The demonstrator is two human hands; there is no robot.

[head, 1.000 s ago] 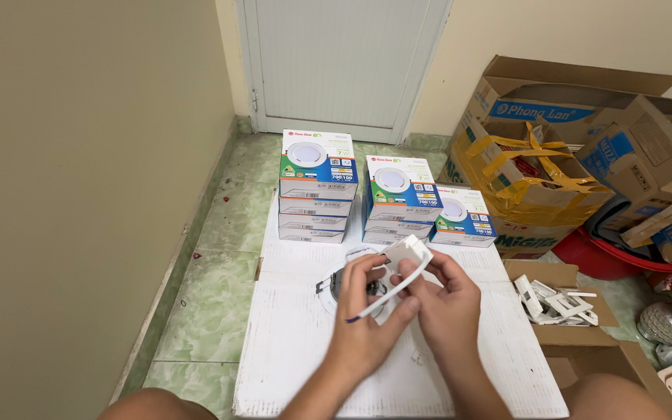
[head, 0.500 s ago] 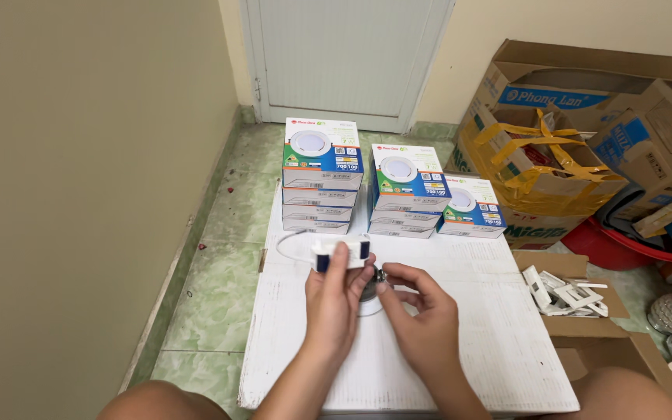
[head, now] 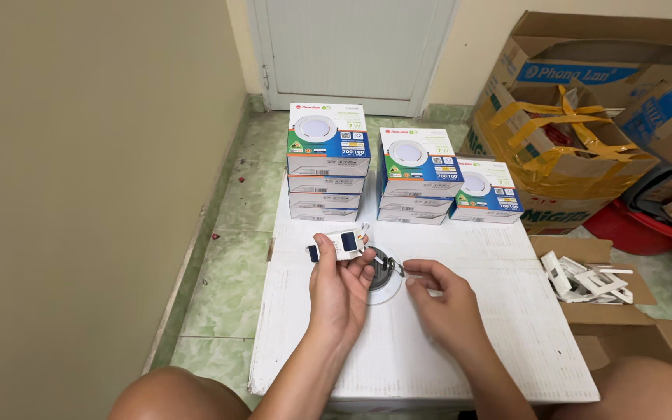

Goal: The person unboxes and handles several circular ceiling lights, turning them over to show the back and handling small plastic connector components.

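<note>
A tiled floor corner by a pale door holds my low white surface [head: 460,342], a flat board I sit behind with my knees at its near edge.

From the head view, my left hand [head: 341,284] has its grip clamped on a small white driver box [head: 338,245] with dark ends, raised just above the surface. Below and beside it lies the round recessed downlight [head: 383,278], face down, its white rim on the board. My right hand [head: 441,299] pinches thumb and forefinger together at the lamp's edge, on what looks like a spring clip or lead; it is too small to tell which.

To do this well, I judge I should keep the box steady and close to the lamp so the lead stays slack, and work the small part with fingertips only.

Counting: one lamp, one driver box. Boxed lamps [head: 328,140] stand behind in three stacks: four, three and one, eight as far as I can see. Several cardboard cartons [head: 561,148] crowd the right, and a loose heap of white plastic pieces [head: 585,278] lies on flattened cardboard.
</note>
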